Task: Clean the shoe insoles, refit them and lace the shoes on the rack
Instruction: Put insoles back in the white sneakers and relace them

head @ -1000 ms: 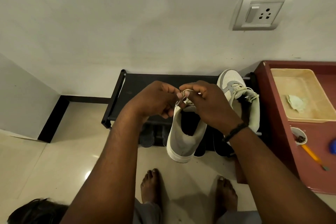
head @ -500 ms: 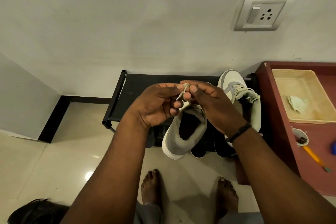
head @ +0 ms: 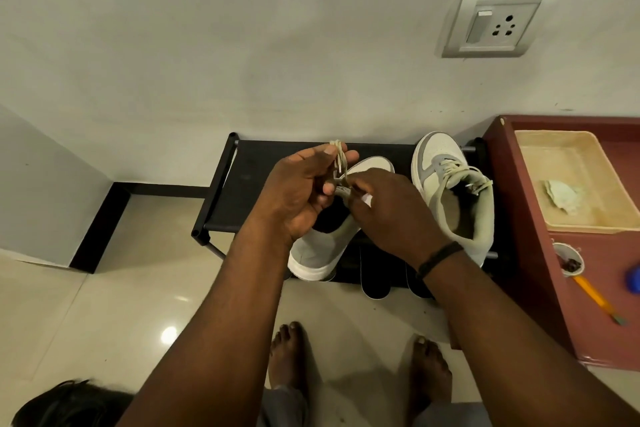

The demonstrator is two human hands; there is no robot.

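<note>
A white and grey sneaker [head: 317, 255] lies on the black shoe rack [head: 239, 191], its heel hanging over the front edge. My left hand [head: 298, 192] pinches the cream lace [head: 340, 158] and holds a loop of it up above the shoe. My right hand [head: 388, 215] pinches the lace lower down, at the shoe's tongue. A second matching sneaker [head: 450, 191], laced, stands on the rack's right end.
Dark shoes [head: 375, 282] sit on the lower shelf under the rack. A red cabinet [head: 540, 253] at the right carries a beige tray [head: 568, 222] with a crumpled cloth [head: 562, 196], a small cup [head: 568, 258] and an orange brush [head: 595, 302]. My bare feet [head: 287, 354] stand on the tiled floor.
The shoe has turned and settled lower on the rack. My left hand has lifted the lace loop upward while my right hand has dropped toward the tongue.
</note>
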